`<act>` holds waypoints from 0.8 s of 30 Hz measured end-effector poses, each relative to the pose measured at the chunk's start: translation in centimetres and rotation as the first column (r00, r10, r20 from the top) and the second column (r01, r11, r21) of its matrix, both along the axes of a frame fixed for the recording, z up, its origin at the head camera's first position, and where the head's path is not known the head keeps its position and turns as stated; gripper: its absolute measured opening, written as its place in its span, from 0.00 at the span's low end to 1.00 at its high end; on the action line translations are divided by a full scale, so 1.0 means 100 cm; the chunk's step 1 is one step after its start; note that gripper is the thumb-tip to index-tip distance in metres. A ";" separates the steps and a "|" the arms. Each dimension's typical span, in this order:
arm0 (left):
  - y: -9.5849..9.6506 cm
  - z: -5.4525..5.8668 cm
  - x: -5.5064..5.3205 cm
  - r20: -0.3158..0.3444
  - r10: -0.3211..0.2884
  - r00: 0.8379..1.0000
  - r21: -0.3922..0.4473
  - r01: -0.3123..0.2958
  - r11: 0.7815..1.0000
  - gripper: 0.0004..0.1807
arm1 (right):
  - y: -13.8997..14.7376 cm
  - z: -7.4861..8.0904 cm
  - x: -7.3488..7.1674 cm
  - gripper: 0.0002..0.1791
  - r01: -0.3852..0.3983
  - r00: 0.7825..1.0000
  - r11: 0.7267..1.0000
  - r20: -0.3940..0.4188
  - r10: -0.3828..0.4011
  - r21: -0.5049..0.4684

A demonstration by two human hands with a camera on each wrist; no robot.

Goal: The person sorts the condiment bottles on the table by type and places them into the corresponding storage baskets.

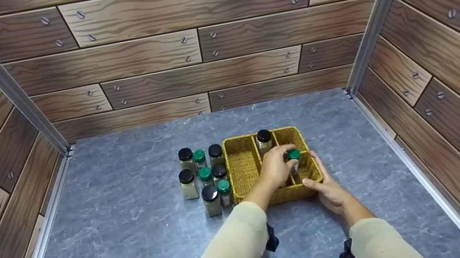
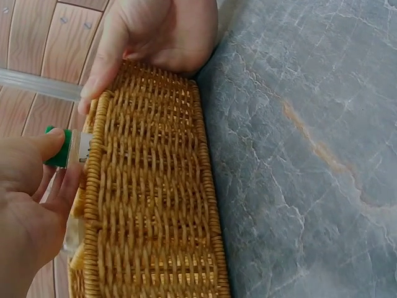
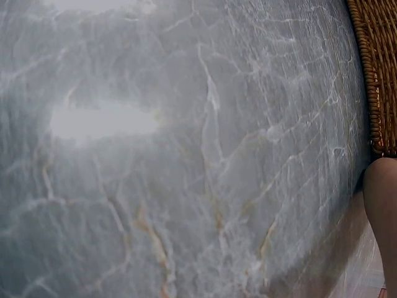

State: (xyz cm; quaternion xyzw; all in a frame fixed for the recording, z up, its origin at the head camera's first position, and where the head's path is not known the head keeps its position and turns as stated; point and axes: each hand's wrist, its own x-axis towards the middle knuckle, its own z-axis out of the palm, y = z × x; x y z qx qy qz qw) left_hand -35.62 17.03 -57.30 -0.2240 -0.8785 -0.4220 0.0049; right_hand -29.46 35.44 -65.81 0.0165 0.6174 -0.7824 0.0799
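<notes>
My left hand [image 1: 275, 169] pinches a small spice jar [image 1: 293, 154] with a green lid at the right side of the divided wicker basket [image 1: 290, 194]. In the left wrist view, the jar's lower part [image 2: 84, 148] dips behind the basket's rim, with thumb and fingers around its green lid. At the basket's front right corner, my right hand [image 1: 333, 195] grips the wall, its thumb over the rim and its fingers along the outer side. A black-lidded spice jar [image 1: 264, 141] stands in the back middle compartment. The left hand hides part of the middle.
Left of the basket, several spice jars stand close together, some with black lids [image 1: 186, 177] and some with green lids [image 1: 224, 186]. The grey marbled table [image 1: 136, 238] is bordered by wood-patterned walls [image 1: 197, 45] and metal edge strips.
</notes>
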 end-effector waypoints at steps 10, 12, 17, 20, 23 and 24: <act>0.003 -0.013 0.001 -0.049 0.035 0.998 -0.029 -0.037 0.999 0.24 | -0.001 -0.001 0.002 0.59 -0.006 1.000 1.000 -0.006 0.006 -0.019; 0.006 -0.013 0.001 -0.064 0.039 0.997 -0.049 -0.042 0.998 0.24 | -0.001 -0.001 0.001 0.58 -0.005 1.000 1.000 -0.013 0.005 -0.021; 0.011 -0.015 0.001 -0.106 0.053 0.993 -0.102 -0.064 0.993 0.24 | -0.001 0.001 0.001 0.57 -0.006 1.000 1.000 -0.011 0.006 0.001; 0.013 -0.017 0.002 -0.121 0.056 0.991 -0.096 -0.068 0.993 0.23 | -0.001 0.001 0.000 0.56 -0.005 1.000 1.000 -0.006 0.005 0.009; 0.013 -0.017 0.004 -0.125 0.057 0.991 -0.064 -0.066 0.996 0.23 | 0.000 0.001 0.000 0.56 0.001 1.000 1.000 -0.009 -0.001 0.006; 0.013 -0.017 0.004 -0.123 0.060 0.991 -0.054 -0.067 0.996 0.24 | 0.000 0.001 0.000 0.56 0.003 1.000 1.000 -0.010 -0.003 0.004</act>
